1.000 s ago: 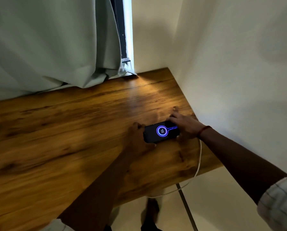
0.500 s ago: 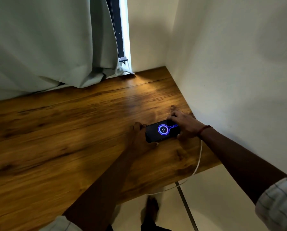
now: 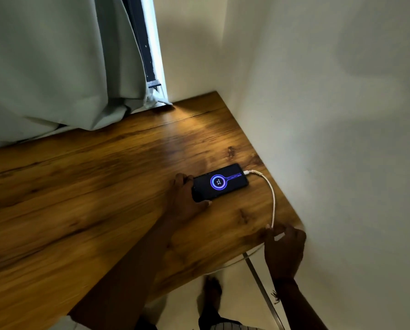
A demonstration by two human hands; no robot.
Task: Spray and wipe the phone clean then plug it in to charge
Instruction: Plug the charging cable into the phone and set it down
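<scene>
A black phone (image 3: 220,182) lies flat on the wooden table (image 3: 92,198) near the right wall, its screen lit with a blue charging ring reading 32. A white charging cable (image 3: 272,194) is plugged into the phone's right end and curves down to the table's front right corner. My left hand (image 3: 186,196) grips the phone's left end, thumb under its near edge. My right hand (image 3: 283,248) sits at the table's corner, fingers pinched around the cable where it drops off the edge.
A pale curtain (image 3: 56,67) hangs over the table's back edge, with a bright window gap (image 3: 155,55) beside it. A white wall (image 3: 330,139) runs close along the table's right side. Below the table's front edge are the tiled floor and my foot (image 3: 212,291).
My right hand has left the phone's right end and moved back along the cable to the table's corner. The phone now lies flat, with my left hand still at its left end.
</scene>
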